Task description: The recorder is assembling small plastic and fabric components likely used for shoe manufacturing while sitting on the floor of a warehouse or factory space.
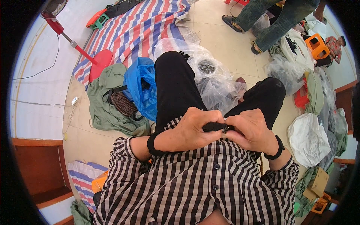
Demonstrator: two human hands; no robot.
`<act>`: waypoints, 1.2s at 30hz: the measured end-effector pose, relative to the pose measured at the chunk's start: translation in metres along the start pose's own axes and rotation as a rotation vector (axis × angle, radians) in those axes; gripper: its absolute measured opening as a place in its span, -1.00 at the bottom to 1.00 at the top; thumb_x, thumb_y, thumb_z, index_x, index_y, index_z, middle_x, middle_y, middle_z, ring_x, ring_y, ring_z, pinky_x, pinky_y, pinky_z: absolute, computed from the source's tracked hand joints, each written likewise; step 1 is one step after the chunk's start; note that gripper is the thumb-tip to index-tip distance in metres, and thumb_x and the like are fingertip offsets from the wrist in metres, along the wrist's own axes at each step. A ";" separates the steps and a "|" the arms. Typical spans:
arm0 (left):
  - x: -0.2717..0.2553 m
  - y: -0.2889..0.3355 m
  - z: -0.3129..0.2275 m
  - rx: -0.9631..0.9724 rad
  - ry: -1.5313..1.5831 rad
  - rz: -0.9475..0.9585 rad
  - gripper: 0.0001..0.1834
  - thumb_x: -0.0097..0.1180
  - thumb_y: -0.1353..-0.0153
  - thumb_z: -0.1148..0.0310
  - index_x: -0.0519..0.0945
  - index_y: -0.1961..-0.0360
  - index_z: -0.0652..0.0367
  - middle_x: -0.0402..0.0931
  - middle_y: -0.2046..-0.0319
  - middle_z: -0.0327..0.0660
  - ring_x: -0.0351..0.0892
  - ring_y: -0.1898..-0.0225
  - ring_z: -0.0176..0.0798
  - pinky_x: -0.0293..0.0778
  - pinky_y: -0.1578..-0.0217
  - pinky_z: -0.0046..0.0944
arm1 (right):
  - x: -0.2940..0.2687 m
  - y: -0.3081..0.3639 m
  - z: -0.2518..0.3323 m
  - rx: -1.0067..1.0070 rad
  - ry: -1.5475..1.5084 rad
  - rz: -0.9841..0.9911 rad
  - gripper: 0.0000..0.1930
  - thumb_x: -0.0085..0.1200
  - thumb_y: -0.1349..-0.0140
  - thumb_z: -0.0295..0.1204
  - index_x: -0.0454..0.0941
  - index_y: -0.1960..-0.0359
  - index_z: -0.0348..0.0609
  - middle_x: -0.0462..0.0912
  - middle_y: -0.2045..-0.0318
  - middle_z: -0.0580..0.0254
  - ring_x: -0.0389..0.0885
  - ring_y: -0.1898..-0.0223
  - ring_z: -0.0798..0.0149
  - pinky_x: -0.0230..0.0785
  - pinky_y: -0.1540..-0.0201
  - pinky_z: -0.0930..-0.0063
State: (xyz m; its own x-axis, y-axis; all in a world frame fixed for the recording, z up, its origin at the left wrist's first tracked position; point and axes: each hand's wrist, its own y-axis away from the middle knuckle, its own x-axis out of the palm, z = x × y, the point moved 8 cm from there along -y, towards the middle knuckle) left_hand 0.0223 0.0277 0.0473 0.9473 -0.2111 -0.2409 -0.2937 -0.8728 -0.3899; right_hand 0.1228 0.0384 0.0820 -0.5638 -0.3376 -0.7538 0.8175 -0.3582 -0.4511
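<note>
Close in front of my checked shirt, both hands meet over a small black piece (pixel 212 126) that looks like fabric or strap. My left hand (pixel 189 129) is closed, pinching it from the left. Its other end is pinched between the thumb and fingers of my right hand (pixel 253 129). A tiny dark shiny bit sits on the piece beside my right thumb; I cannot make out what it is. The fingers hide much of the piece. Beyond the hands, between my knees, lies a see-through plastic bag (pixel 219 92) with dark items in its far part.
Left of my leg stand a blue plastic bag (pixel 140 77) and a brown woven bag (pixel 123 103) on green cloth. A red fan base (pixel 101 63) rests near striped sheeting (pixel 138 26). Another person's legs (pixel 275 24) are far right, near plastic bags and an orange stool (pixel 317 46).
</note>
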 end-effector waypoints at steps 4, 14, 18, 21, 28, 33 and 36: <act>-0.002 -0.002 0.007 -0.045 -0.062 0.001 -0.89 0.10 0.10 0.55 0.46 0.48 0.25 0.35 0.73 -0.05 0.43 0.72 -0.10 0.26 0.68 -0.31 | 0.004 0.004 -0.018 0.173 -0.214 0.109 -0.80 0.18 0.01 -0.46 0.46 0.36 -0.21 0.37 0.76 0.26 0.36 0.77 0.29 0.17 0.66 0.50; 0.002 -0.007 0.019 -0.158 -0.067 0.061 -0.94 0.08 0.00 0.54 0.47 0.56 0.24 0.31 0.80 -0.33 0.26 0.73 -0.58 0.13 0.71 -0.48 | 0.012 0.015 -0.048 0.382 -0.601 0.071 -0.89 0.12 -0.09 -0.46 0.46 0.40 -0.21 0.28 0.76 0.37 0.19 0.72 0.53 0.03 0.62 0.60; 0.005 -0.007 0.025 -0.200 -0.006 0.126 -0.91 0.04 -0.06 0.50 0.46 0.55 0.23 0.31 0.78 -0.36 0.24 0.72 -0.59 0.12 0.69 -0.50 | 0.017 0.015 -0.051 0.399 -0.602 0.136 -0.86 0.12 -0.11 -0.44 0.43 0.45 -0.21 0.28 0.76 0.37 0.17 0.70 0.53 0.04 0.61 0.59; 0.013 -0.004 0.029 -0.430 0.295 0.210 -0.87 -0.02 -0.14 0.46 0.46 0.53 0.23 0.32 0.77 -0.39 0.26 0.70 -0.59 0.13 0.68 -0.51 | 0.016 0.014 -0.050 0.398 -0.635 0.156 -0.85 0.11 -0.12 -0.42 0.42 0.47 -0.22 0.29 0.75 0.39 0.17 0.69 0.54 0.05 0.60 0.60; 0.016 -0.006 0.025 -0.350 0.213 0.279 -0.84 -0.07 -0.21 0.44 0.46 0.50 0.24 0.34 0.76 -0.39 0.28 0.71 -0.58 0.17 0.67 -0.51 | 0.022 0.018 -0.053 0.421 -0.693 0.149 -0.84 0.11 -0.14 -0.42 0.42 0.48 -0.23 0.33 0.74 0.46 0.19 0.65 0.59 0.08 0.57 0.65; 0.007 -0.011 0.022 -0.296 0.105 0.161 -0.83 -0.06 -0.20 0.46 0.45 0.54 0.24 0.32 0.75 -0.41 0.27 0.70 -0.60 0.17 0.67 -0.52 | 0.014 0.021 -0.057 0.405 -0.533 0.000 -0.86 0.15 -0.07 -0.45 0.46 0.41 -0.21 0.33 0.75 0.36 0.24 0.70 0.53 0.10 0.61 0.63; 0.000 -0.015 0.037 -0.342 0.155 0.023 -0.83 -0.03 -0.18 0.46 0.45 0.55 0.23 0.31 0.75 -0.43 0.27 0.69 -0.61 0.17 0.67 -0.52 | 0.002 0.020 -0.053 0.344 -0.238 -0.163 -0.81 0.19 -0.01 -0.46 0.48 0.35 -0.20 0.36 0.75 0.27 0.30 0.74 0.43 0.13 0.65 0.57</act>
State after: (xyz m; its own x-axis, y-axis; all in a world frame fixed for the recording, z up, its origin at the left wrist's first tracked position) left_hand 0.0216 0.0574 0.0204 0.9568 -0.2735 -0.0983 -0.2800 -0.9581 -0.0600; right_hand 0.1446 0.0769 0.0458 -0.7262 -0.4294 -0.5369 0.6518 -0.6785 -0.3389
